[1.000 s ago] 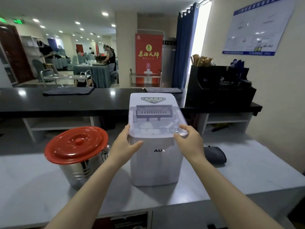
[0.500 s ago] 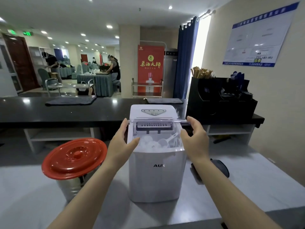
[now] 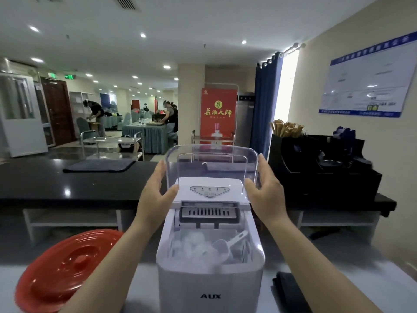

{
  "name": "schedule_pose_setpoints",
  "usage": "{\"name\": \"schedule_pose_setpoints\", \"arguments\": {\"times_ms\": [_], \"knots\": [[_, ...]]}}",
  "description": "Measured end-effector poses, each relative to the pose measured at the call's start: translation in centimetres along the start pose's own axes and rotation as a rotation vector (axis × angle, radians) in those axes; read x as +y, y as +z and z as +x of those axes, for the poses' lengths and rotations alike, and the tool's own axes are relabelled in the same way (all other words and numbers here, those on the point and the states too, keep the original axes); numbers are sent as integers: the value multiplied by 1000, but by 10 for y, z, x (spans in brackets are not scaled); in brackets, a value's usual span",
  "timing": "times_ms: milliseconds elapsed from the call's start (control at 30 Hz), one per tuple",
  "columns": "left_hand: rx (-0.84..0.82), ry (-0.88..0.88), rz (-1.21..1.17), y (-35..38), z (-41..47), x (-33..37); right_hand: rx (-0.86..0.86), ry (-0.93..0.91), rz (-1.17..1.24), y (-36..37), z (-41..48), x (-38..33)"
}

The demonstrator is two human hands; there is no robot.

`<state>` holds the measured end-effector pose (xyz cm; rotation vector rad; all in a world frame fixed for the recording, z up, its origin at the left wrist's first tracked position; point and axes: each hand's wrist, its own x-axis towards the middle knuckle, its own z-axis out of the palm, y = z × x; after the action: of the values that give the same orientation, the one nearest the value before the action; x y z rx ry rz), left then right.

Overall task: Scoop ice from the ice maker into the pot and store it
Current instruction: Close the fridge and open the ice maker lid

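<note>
Swung up since half a second ago: clear lid [image 3: 211,163], then only just lifted off the rim, now near upright over the control panel; both hands have risen with it.

Item, ice maker [image 3: 209,288]: one, white, on the pale counter [image 3: 352,274] directly before the person. Bin open.

Item, ice [image 3: 191,247]: a heap in the bin, pieces too blurred to count.

Item, scoop [image 3: 225,245]: one, clear, lying in the bin against the ice, handle toward the right rear corner.

Item, left hand [image 3: 155,195]: fingers almost straight, flat along the lid's left side, thumb against its lower front corner.

Item, right hand [image 3: 266,195]: the same on the right side, fingers extended, thumb at the corner. Neither hand curls round anything.

Item, red pot lid [image 3: 65,269]: one, just left of the machine, in place; the pot beneath it is out of sight.

Item, dark cloth [image 3: 291,292]: one, right of the machine. One dark mat [image 3: 99,166] on the black counter behind. Two people at the far tables.

Handling note, to my eye: push the lid fully back until it rests by itself and test that before letting go, so it cannot drop on a reaching wrist. The red lid must come off before any ice is moved.
</note>
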<state>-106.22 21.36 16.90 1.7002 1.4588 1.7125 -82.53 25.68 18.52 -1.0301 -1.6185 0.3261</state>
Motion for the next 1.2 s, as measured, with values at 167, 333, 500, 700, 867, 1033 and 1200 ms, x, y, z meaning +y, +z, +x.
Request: {"name": "schedule_pose_setpoints", "arguments": {"times_ms": [167,333,500,700,867,1033,1200], "knots": [[53,-3,-69,16,21,-6,-66,-22,-47,13,21,18],[83,-1,-83,24,33,-17,-103,-16,-36,20,34,31],[98,1,-60,29,40,-21,-142,-21,1,21,41,38],[99,-10,-60,31,40,-23,-165,-35,7,20,43,41],[83,-10,-77,29,34,-22,-159,-52,-3,20,39,43],[87,16,-59,23,22,-22,-120,-126,-80,22,28,36],[11,85,-62,11,13,-10,-137,-197,-80,25,18,12]]}}
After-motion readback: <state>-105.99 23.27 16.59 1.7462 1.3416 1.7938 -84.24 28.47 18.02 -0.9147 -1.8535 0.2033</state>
